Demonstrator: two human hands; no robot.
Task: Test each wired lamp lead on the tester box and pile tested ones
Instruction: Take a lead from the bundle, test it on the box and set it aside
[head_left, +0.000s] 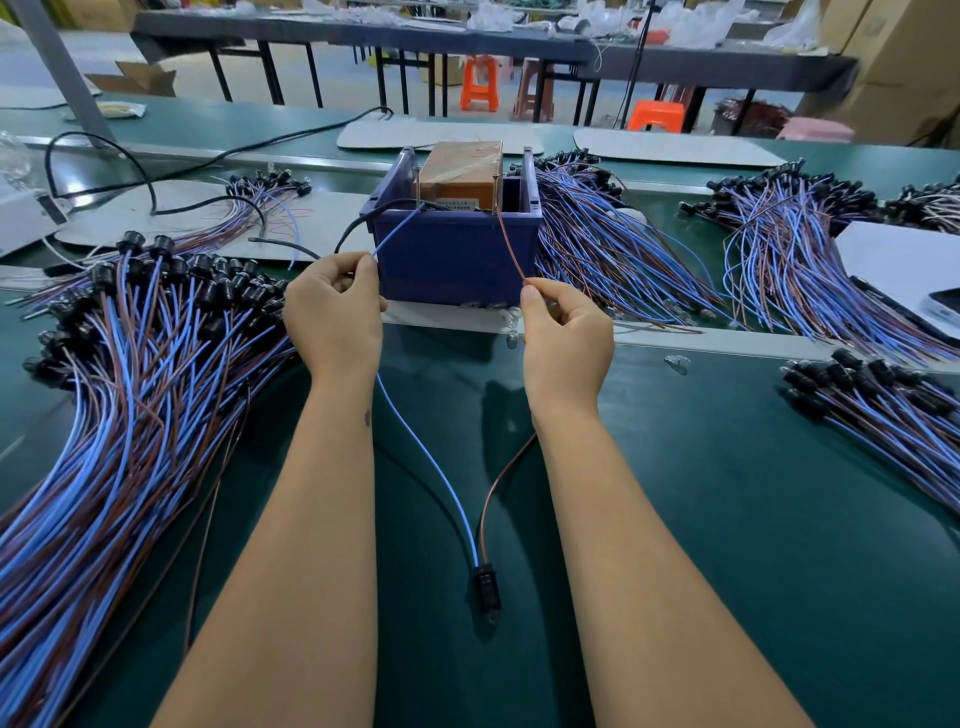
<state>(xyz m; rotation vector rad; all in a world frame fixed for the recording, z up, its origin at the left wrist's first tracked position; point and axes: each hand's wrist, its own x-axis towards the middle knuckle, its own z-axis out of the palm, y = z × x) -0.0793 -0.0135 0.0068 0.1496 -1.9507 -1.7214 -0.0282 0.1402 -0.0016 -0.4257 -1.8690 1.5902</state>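
A blue tester box stands mid-table with a brown taped block and two upright metal pins inside it. My left hand pinches the blue wire of one lamp lead, its tip reaching the left pin. My right hand pinches the same lead's brown wire, whose tip reaches the right pin. The lead's black lamp holder lies on the green table between my forearms.
A big pile of leads covers the table at left. More piles lie right of the box, at far right and near right. A black cable runs into the box. White paper sits at right.
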